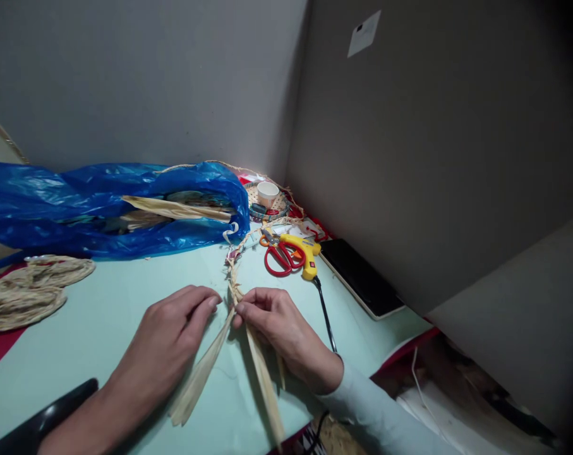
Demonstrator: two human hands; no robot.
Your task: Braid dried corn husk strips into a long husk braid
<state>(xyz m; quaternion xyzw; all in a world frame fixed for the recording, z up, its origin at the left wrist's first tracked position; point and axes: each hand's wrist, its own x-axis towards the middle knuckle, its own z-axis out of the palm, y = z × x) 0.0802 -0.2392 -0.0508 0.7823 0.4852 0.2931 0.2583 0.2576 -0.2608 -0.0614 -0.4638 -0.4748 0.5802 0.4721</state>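
1. Grey walls [148, 82] rise behind your pale green tabletop [110, 284].
2. Blue plastic bag [30, 189] lies along its back left.
3. Fibre braid [232, 275] runs toward you mid-tabletop, ending in loose strips [201, 376].
4. Your right hand [286, 332] has its grip pinched on the braid; your left hand [170, 332] has fingertips together just beside it.
5. Yellow glue gun [311, 260] and red-handled scissors [285, 251] lie beyond.

On the counter [134, 335], braided soles [25, 294] lie left, before a plastic bag [78, 193]; right of the braid [232, 272] come scissors [286, 255], glue gun [309, 256], then a tablet [362, 275]; behind the scissors, a cup [267, 194].
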